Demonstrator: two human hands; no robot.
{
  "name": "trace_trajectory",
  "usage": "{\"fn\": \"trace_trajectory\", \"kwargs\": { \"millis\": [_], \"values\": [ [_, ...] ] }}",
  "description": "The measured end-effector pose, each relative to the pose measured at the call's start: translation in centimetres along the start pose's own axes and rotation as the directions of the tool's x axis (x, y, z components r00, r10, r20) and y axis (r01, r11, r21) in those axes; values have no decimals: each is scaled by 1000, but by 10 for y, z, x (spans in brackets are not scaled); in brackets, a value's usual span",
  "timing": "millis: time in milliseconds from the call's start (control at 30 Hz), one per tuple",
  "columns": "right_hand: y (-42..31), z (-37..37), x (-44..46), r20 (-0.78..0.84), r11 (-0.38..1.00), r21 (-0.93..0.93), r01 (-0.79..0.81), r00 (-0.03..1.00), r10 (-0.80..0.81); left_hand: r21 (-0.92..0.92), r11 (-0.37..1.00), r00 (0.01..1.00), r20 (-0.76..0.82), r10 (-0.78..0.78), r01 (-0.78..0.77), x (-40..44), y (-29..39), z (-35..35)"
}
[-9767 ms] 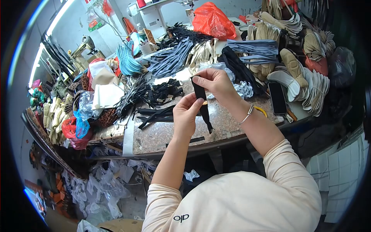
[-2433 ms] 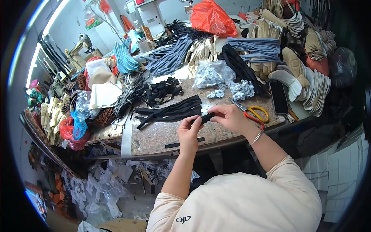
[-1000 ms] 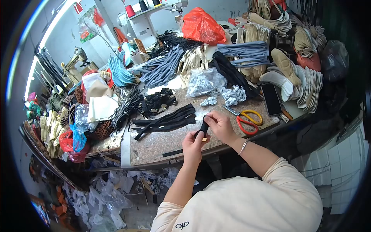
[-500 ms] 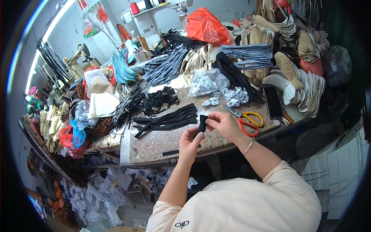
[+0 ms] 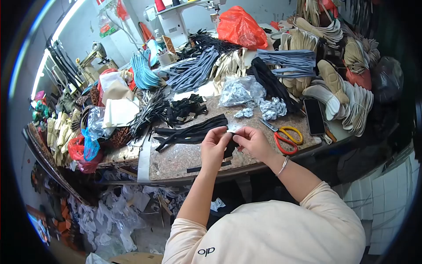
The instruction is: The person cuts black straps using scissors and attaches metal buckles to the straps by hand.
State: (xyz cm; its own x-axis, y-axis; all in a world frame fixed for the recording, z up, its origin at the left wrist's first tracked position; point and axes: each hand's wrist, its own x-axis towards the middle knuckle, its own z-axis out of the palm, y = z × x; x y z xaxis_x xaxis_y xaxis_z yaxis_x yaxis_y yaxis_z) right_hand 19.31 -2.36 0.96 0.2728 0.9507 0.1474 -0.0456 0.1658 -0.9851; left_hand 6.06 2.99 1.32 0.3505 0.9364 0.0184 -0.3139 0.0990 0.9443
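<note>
Over the front of the stone-topped table, my left hand (image 5: pixel 214 148) pinches the upper part of a black fabric strip (image 5: pixel 229 150). My right hand (image 5: pixel 253 143) closes on the same strip from the other side, fingertips almost touching the left ones. The strip's free part hangs below the fingers. Left of my hands lie several flat black strips (image 5: pixel 189 130), and one narrow black strip (image 5: pixel 195 169) rests near the table edge. Scissors (image 5: pixel 288 137) with one red and one yellow handle lie right of my right hand.
Crumpled foil-like bits (image 5: pixel 272 108) and a clear plastic bag (image 5: pixel 241 91) sit behind my hands. A phone (image 5: pixel 312 116) lies at the right beside stacked insoles (image 5: pixel 351 110). Bundled grey-blue strips (image 5: pixel 193 70), a red bag (image 5: pixel 241 27) and a sewing machine (image 5: pixel 171 22) fill the back.
My left hand has moved up along the black strip to meet the right hand, and the strip now hangs below the fingers. The view has shifted slightly.
</note>
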Motion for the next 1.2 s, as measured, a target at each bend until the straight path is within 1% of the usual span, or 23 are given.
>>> {"fn": "trace_trajectory", "kwargs": {
  "millis": [33,67,200,233,367,400,467,533,567,633,700,733,867,900,1033,1067,1200],
  "values": [
    [0,-1,0,23,995,65,-76,997,75,5,1000,1000,2,15,-15,-1,0,2],
    [1,-1,0,12,995,67,-71,997,71,7,1000,1000,14,14,-14,-3,-2,3],
    [5,-2,10,-121,985,169,-19,992,40,-81,996,999,0,-38,38,-15,-22,3],
    [4,-4,9,-127,985,170,-20,991,42,-79,996,999,5,-43,43,-13,-25,3],
    [-1,-10,7,-17,997,-78,0,1000,-1,116,993,997,75,26,-35,-9,-36,-9],
    [2,-8,6,-14,997,-79,-4,1000,2,115,993,997,71,24,-32,-11,-37,-10],
    [12,2,4,-147,997,-34,73,986,-78,-89,993,988,140,-71,84,-15,-38,-9],
    [17,5,5,-275,987,-8,159,949,-155,-289,935,964,227,-141,204,-16,-39,-4],
    [15,2,5,-268,987,-15,158,951,-156,-297,933,965,224,-137,201,-16,-39,-3],
    [11,-5,7,-156,993,103,51,987,-35,-215,962,974,187,-129,168,-14,-35,-6],
    [7,-9,9,-22,976,207,-71,997,78,-127,983,983,143,-115,134,-12,-28,-11],
    [5,-10,10,-11,976,205,-74,997,78,-130,983,985,134,-110,128,-10,-24,-13],
    [-3,-12,9,55,993,26,-116,992,114,-132,986,992,82,-94,104,-4,-8,-15],
    [-3,-13,9,53,994,23,-111,993,110,-134,986,992,86,-90,101,-3,-10,-14],
    [5,-10,6,19,976,152,-153,988,152,-271,955,993,34,-115,120,-4,-24,-12],
    [6,-9,7,19,976,154,-153,988,152,-268,956,993,33,-116,121,-4,-24,-12],
    [11,-5,7,27,991,134,6,1000,-10,-473,870,984,-28,-174,140,-2,-23,-11]
  ]
}}
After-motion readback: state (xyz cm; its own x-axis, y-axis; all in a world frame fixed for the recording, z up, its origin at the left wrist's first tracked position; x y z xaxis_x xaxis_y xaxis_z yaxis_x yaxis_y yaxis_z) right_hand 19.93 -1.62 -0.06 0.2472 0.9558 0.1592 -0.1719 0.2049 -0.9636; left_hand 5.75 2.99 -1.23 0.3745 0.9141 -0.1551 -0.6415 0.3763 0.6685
